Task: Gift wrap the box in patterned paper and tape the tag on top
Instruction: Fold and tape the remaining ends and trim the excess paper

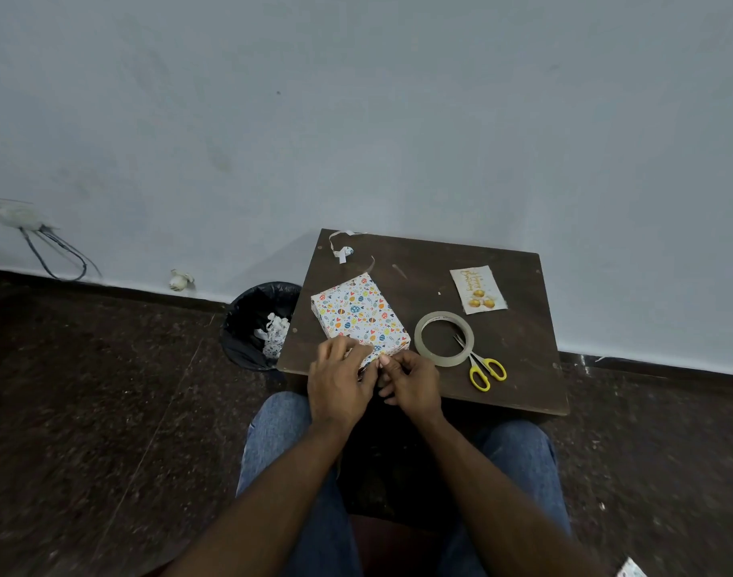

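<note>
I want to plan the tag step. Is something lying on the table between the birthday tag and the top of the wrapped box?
Nothing visible blocks it. The tag lies apart on bare table; the tape roll and scissors sit nearer the person, beside that path. The box top is bare.

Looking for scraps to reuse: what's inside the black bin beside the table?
The bin has a black liner and holds crumpled white and patterned paper scraps near its right side. The table edge covers part of the opening, and the dark bottom cannot be made out.

Box [358,316] w/ multicolour egg print, yellow-handled scissors [483,366], dark brown table [518,368].
</note>
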A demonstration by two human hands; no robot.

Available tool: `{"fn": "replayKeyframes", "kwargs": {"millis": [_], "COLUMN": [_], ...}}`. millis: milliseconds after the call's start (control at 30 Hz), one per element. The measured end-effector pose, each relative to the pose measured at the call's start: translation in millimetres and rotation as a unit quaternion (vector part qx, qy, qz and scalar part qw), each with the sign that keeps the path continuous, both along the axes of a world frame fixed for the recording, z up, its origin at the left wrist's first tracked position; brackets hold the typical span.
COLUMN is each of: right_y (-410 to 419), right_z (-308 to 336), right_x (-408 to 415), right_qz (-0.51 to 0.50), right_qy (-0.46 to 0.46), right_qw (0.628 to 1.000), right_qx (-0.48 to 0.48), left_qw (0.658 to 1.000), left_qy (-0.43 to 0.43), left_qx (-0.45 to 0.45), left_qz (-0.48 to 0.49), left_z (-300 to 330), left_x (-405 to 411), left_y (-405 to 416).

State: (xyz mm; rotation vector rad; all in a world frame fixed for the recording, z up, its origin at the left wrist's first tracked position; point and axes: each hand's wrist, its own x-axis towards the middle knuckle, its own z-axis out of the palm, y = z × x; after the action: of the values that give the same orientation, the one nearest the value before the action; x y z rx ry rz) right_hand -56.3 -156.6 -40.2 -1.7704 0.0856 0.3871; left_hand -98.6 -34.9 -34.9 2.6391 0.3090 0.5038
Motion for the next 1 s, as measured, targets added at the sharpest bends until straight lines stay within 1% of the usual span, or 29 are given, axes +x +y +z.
{"fn": "replayKeyframes", "kwargs": {"millis": [300, 533, 600, 700, 767, 833, 867, 900, 933, 1000], "right_y": [0.6, -0.3, -0.8, -3.1, -9.1, -18.7, -24.8, -31.7, -39.4, -54.6], "right_z": [1.0, 6.0, 8.3, 13.8, 17.8, 23.1, 25.9, 27.9, 28.8, 29.2], "right_x": [1.7, 5.1, 5.7, 5.5, 3.5, 0.7, 0.3, 1.1, 2.4, 6.6], "right_qz": [0.001, 0.014, 0.014, 0.033, 0.042, 0.031, 0.023, 0.020, 0.021, 0.025], "right_qy": [-0.013, 0.022, 0.036, 0.062, 0.070, 0.043, 0.005, -0.050, -0.112, -0.225], "right_qw": [0.999, 0.999, 0.999, 0.997, 0.997, 0.999, 0.999, 0.994, 0.979, 0.925], "right_qx": [-0.032, -0.030, -0.029, -0.014, 0.000, -0.013, -0.042, -0.096, -0.168, -0.304], "left_qw": [1.000, 1.000, 0.999, 0.994, 0.990, 0.987, 0.987, 0.987, 0.987, 0.989], "left_qy": [0.019, 0.025, 0.039, 0.070, 0.068, 0.063, 0.059, 0.055, 0.051, 0.042], "left_qx": [-0.006, 0.011, -0.007, -0.059, -0.096, -0.120, -0.123, -0.123, -0.121, -0.112], "left_qz": [0.004, 0.004, 0.017, 0.058, 0.078, 0.088, 0.090, 0.090, 0.090, 0.085], "left_z": [3.4, 11.9, 17.1, 25.7, 28.7, 29.0, 28.7, 27.8, 27.0, 25.6], "left_x": [0.2, -1.2, 1.3, 9.8, 15.2, 17.6, 17.7, 17.6, 17.0, 16.0], "left_y": [0.4, 0.2, -0.8, -5.3, -8.2, -10.2, -10.7, -10.9, -11.1, -10.8]}}
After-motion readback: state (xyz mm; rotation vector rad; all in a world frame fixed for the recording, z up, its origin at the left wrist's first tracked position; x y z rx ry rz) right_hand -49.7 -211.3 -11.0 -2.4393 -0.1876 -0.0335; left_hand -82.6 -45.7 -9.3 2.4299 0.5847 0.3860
